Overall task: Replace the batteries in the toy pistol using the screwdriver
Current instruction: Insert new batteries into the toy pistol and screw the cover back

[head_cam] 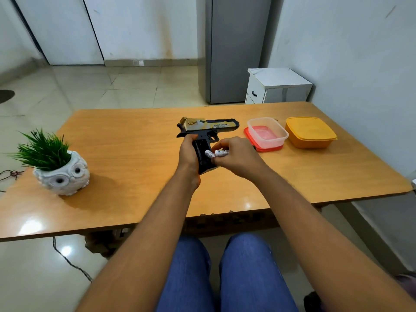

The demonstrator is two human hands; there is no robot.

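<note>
Head view: hands (pixel 216 154) around toy pistol (pixel 207 129).

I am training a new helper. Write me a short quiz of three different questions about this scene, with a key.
1. True or false: the left hand grips the toy pistol by its handle.
2. What does the right hand hold? A) a screwdriver B) white batteries C) a lid
3. Fill in: the clear box stands on a ___ lid.

Key: 1 true; 2 B; 3 red.
</note>
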